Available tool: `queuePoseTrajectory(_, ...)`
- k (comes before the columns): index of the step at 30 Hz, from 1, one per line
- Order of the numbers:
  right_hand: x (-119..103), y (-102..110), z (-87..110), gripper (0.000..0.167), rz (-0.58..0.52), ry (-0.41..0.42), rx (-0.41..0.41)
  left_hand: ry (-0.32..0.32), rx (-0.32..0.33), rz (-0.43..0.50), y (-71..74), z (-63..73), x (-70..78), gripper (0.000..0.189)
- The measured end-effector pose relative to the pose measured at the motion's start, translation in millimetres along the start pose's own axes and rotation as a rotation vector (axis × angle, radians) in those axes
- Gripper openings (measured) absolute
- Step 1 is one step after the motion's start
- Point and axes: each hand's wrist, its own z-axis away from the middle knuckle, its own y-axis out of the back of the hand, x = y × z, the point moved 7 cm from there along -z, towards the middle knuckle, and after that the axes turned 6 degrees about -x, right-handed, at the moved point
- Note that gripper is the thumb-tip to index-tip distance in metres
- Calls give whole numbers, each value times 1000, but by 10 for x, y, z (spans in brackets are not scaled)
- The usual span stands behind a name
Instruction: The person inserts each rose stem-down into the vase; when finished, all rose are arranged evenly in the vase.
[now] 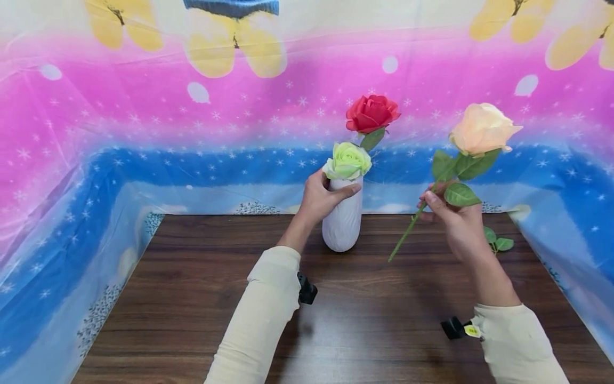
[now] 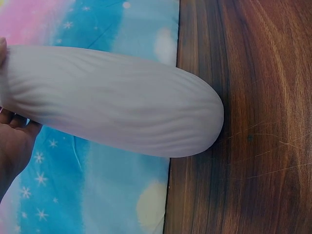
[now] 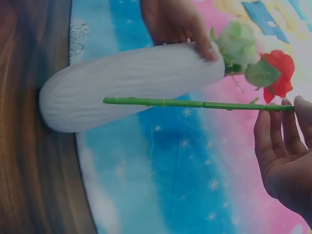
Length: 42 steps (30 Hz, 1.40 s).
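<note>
A white ribbed vase [image 1: 342, 221] stands upright near the table's back edge. My left hand [image 1: 320, 198] grips it just below the rim, thumb across the front. A pale green rose [image 1: 348, 161] sits low at the vase's mouth, and a red rose [image 1: 372, 114] rises higher behind it. To the right, my right hand [image 1: 458, 221] pinches the stem of a peach rose [image 1: 484, 129] between thumb and fingers. The stem [image 3: 185, 103] slants down and left in the head view, its bare lower end in the air, apart from the vase.
Green leaves [image 1: 501, 242] lie on the table at the right, partly hidden behind my right forearm. The dark wooden table [image 1: 230, 277] meets a patterned cloth [image 1: 216, 176] at the back and sides. A small black device [image 1: 307, 289] is strapped at each wrist.
</note>
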Motion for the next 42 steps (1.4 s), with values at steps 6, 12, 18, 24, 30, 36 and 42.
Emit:
queuePoseTrajectory(6, -152, -68, -169, 5, 4, 18, 29, 3, 0, 1, -6, 0, -3, 53)
queuePoseTrajectory(12, -292, -118, -335, 8, 27, 59, 90, 4, 1, -4, -14, -2, -8, 54)
queuePoseTrajectory(18, -406, -144, -434, 8, -37, 135, 149, 8, 0, -4, -19, -2, -13, 55)
queuePoseTrajectory(24, -533, -180, -547, 4, -85, 199, 192, 12, 3, -1, -13, 6, -10, 55)
queuePoseTrajectory(30, -619, -209, -650, 6, -61, 232, 258, 11, 5, -4, -8, 4, -16, 55)
queuePoseTrajectory(36, -726, -259, -740, 15, -127, 342, 269, 3, 3, 1, -7, -1, -12, 53)
queuePoseTrajectory(42, -785, -279, -791, 18, -238, 368, 309, 8, 5, -1, 0, -1, -3, 53)
